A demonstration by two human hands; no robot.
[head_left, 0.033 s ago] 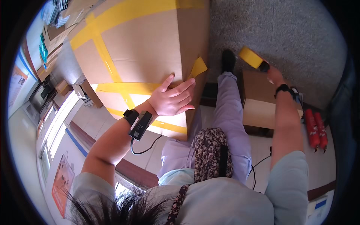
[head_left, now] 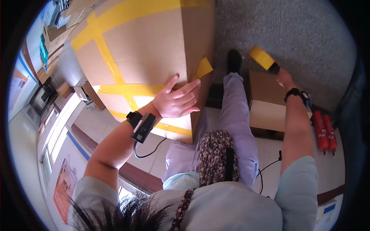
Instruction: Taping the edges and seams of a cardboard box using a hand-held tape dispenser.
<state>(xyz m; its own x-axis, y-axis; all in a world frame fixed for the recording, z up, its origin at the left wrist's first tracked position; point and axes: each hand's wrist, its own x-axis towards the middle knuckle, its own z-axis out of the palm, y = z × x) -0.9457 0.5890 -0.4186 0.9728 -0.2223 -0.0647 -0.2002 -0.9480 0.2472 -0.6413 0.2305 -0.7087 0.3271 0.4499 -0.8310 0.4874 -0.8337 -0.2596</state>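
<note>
A large cardboard box (head_left: 150, 50) with strips of yellow tape (head_left: 115, 21) across it stands at the left. My left hand (head_left: 178, 98) lies on the box near its edge, fingers spread and stretched out. By its fingertips a loose end of yellow tape (head_left: 204, 68) sticks out past the edge. My right hand (head_left: 285, 79) is off to the right, closed round the dark handle of a tape dispenser (head_left: 262, 57) carrying a yellow roll. The dispenser is held in the air, apart from the large box. Part of the handle is hidden by my fingers.
A smaller cardboard box (head_left: 266, 90) stands below my right forearm. Two red fire extinguishers (head_left: 320, 131) are at the far right. My shoe (head_left: 234, 61) is between the boxes. A black cable (head_left: 150, 156) hangs from my left wrist device. More boxes are stacked at the far left.
My right hand has shifted slightly to the right with the tape dispenser in it. My left hand stays on the large box.
</note>
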